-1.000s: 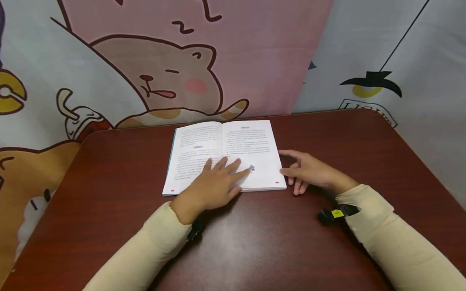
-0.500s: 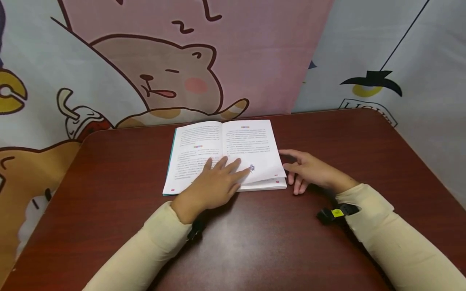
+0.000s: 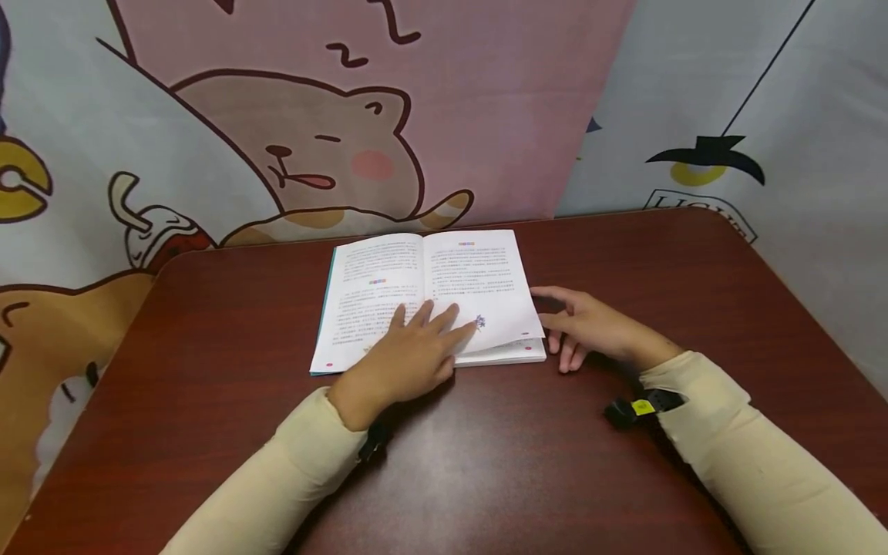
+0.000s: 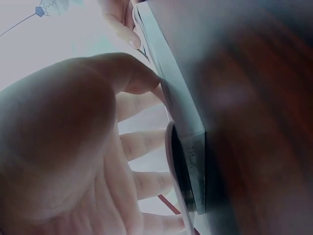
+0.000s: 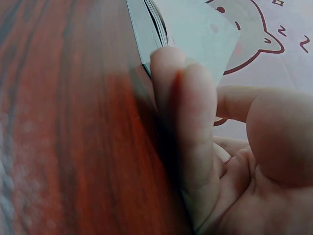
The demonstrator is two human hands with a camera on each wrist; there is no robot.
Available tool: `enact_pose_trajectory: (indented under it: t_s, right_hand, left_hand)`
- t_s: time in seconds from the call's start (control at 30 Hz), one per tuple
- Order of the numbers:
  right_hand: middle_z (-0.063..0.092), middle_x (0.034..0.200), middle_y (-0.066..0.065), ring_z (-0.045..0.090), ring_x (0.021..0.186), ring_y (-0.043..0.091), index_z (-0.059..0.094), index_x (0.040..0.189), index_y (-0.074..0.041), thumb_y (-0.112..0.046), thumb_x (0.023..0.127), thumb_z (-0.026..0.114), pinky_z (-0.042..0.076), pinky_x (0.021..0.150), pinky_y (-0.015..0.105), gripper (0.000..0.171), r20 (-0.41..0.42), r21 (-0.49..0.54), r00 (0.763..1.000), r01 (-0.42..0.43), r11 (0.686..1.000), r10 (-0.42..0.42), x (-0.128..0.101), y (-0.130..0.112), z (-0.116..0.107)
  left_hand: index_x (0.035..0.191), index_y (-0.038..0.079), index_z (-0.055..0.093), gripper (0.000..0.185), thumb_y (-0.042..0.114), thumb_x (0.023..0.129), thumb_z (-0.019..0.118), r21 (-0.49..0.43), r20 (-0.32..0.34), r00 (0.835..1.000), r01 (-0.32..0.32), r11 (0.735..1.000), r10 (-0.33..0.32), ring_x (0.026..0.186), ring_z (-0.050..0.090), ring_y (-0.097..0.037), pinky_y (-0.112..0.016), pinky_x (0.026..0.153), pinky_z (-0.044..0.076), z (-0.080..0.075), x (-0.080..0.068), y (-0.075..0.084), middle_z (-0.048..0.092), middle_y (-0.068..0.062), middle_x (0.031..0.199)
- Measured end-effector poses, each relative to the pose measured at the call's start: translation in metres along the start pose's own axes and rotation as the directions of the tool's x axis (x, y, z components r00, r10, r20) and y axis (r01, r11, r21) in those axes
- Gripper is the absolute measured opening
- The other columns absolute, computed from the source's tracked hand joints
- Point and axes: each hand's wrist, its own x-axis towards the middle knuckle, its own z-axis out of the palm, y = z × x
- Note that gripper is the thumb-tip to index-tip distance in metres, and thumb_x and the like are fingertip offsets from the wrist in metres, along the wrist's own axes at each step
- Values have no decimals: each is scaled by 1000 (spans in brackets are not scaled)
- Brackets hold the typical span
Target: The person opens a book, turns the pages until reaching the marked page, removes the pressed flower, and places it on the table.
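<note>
An open book (image 3: 378,289) of printed text lies on the dark red table (image 3: 208,385), toward its far middle. My left hand (image 3: 423,333) rests flat on the pages near the spine, fingers spread and straight; the left wrist view shows the palm (image 4: 73,147) against the book's edge (image 4: 183,117). My right hand (image 3: 565,325) sits at the book's lower right corner, fingers relaxed and touching the edge. The top right page (image 3: 513,327) is lifted a little at that corner; the right wrist view shows the raised page (image 5: 203,34) above my fingers (image 5: 195,122).
A cartoon-printed cloth backdrop (image 3: 312,139) hangs right behind the table's far edge. Bare tabletop stretches left, right and in front of the book. Black wrist cameras (image 3: 634,408) sit on both cream sleeves.
The lower right corner of the right-hand page has risen off the stack beside my right fingers. Both hands have stayed nearly where they were.
</note>
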Motion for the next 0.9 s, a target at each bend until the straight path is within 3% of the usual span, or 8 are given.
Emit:
enact_pose_trajectory:
  t_s: [0.57,0.9]
  right_hand:
    - [63,74,13,69,52,25,18,160,-18,-23,98,64,58,50,42,77,11,-13,1000,17,1000,-17,2,1,0]
    - [61,73,12,68,51,23,17,160,-16,-19,97,65,58,50,41,79,18,-2,999,26,1000,-26,-2,-1,0]
  left_hand:
    - [154,32,39,48,25,107,40,-5,15,999,46,999,-46,146,37,-41,-70,110,31,1,1,2,40,-6,160]
    - [158,33,30,54,21,106,41,-9,15,998,55,998,-55,144,40,-40,-68,110,33,-1,1,3,41,-5,159]
